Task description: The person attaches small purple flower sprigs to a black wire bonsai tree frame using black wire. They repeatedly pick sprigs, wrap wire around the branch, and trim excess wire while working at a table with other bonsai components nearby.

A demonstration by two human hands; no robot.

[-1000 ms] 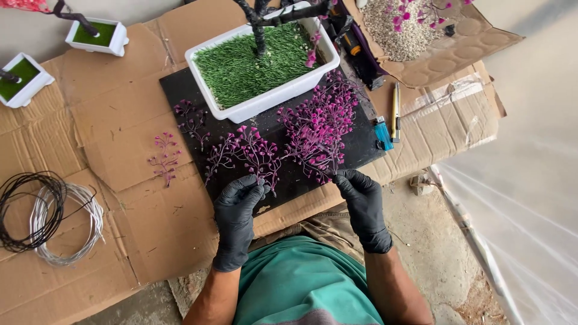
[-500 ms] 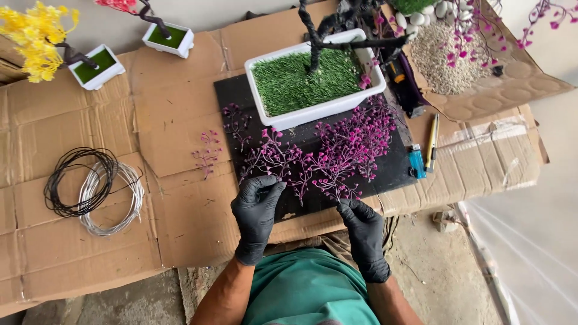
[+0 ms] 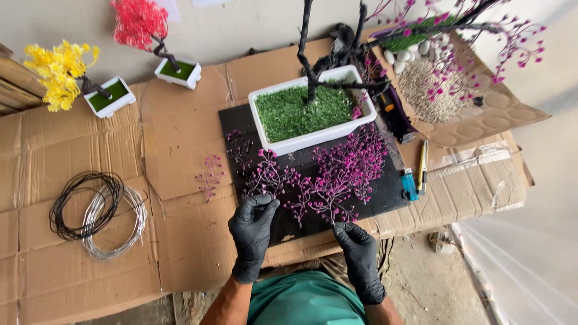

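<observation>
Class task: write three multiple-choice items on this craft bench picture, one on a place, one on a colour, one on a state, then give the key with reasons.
1. Where do the wire coils lie?
A. on the cardboard, to the person's left
B. inside the white planter
C. on the black mat

2. What colour are the gloves on the left hand and right hand?
A. white
B. black
C. yellow

3. How does the small yellow tree stand?
A. lying flat on the mat
B. held in a hand
C. set in its own white pot

Key: 1 A, the coils rest on bare cardboard far left. 2 B, both gloves are black. 3 C, its trunk rises from a white pot.
</observation>
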